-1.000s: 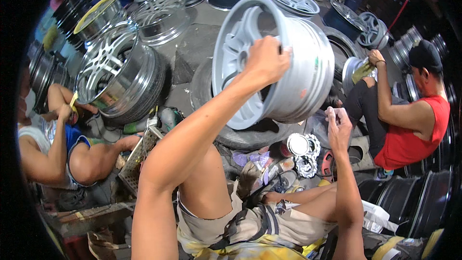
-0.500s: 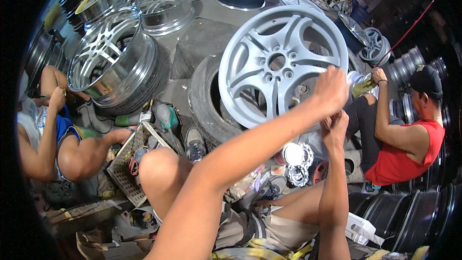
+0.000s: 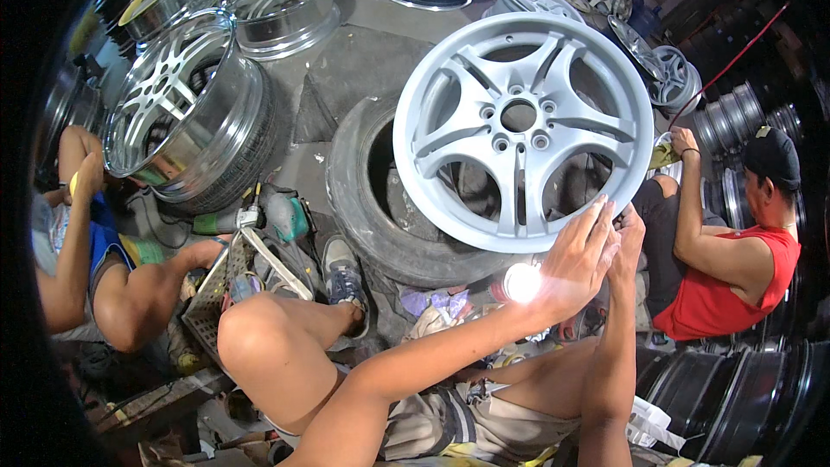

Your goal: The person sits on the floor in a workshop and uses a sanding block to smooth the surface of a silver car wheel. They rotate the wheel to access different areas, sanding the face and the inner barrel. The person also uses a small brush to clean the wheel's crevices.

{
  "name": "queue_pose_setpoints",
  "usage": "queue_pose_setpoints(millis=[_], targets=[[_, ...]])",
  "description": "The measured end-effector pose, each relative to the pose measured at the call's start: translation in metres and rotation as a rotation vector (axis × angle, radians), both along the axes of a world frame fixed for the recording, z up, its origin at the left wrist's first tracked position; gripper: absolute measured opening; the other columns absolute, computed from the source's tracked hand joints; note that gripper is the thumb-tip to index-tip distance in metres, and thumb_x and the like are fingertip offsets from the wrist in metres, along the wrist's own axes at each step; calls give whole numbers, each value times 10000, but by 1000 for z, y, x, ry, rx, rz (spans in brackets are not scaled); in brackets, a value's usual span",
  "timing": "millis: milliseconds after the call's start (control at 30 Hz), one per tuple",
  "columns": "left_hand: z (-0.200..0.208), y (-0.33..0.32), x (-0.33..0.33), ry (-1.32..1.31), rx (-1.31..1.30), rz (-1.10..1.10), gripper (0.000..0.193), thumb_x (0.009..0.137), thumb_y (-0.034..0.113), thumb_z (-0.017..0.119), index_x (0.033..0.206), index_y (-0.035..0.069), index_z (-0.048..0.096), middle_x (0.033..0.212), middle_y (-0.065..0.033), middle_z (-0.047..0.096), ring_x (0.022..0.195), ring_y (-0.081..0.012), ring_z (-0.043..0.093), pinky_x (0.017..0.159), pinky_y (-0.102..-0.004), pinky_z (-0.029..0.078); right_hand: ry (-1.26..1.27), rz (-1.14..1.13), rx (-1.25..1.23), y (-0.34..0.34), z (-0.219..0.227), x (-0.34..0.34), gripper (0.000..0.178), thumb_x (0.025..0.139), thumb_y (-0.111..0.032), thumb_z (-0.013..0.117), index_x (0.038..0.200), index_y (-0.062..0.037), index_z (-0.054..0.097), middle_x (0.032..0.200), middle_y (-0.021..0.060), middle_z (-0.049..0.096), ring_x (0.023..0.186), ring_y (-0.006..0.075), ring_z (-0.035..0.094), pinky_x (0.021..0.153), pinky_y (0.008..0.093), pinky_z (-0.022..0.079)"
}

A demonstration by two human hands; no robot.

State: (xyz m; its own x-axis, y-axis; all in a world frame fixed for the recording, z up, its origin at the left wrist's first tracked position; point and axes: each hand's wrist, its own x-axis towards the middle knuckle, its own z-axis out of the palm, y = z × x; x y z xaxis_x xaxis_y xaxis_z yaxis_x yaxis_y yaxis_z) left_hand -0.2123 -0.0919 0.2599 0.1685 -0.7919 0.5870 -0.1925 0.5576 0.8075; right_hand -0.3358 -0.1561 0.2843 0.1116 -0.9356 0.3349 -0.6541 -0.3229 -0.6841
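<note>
A grey alloy wheel [image 3: 475,134] with five split spokes leans tilted in front of me over a worn black tyre [image 3: 356,199] on the floor. My left hand [image 3: 577,258] reaches across to the wheel's lower right edge. Its fingers are stretched out and lie close together, with no tool visible in them. Right beside it, partly hidden behind its fingertips, is my right hand [image 3: 624,246]. The right fingers are curled; whatever they hold, if anything, is hidden.
Chrome wheels [image 3: 177,117] stand at the left. A plastic crate [image 3: 207,316] and a green power tool [image 3: 287,216] lie by my left foot. A bright lamp [image 3: 521,283] shines below the wheel. Co-workers sit on both sides, one in a red shirt [image 3: 735,277].
My left hand has come down along the wheel's edge, and its fingers have gone from bunched to stretched out. The wheel now appears slightly further right and more face-on.
</note>
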Motion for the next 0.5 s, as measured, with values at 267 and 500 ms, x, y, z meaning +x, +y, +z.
queue_pose_setpoints(millis=[267,500], targets=[[-30,24,9,-181,136,30,656,962,168,642,1503,-103,389,1477,-282,461,1326,-430,486,1173,-517,348,-18,-84,29,1,0,7,249,981,-200,685,1038,43,687,795,58,678,736,112,595,679,316,502],[-67,47,29,-462,66,93,699,949,173,617,1556,-49,350,1602,-244,362,1495,-414,340,1236,-556,243,2,-97,-1,0,1,6,287,984,-216,679,1056,61,680,817,85,678,755,136,607,701,332,501]])
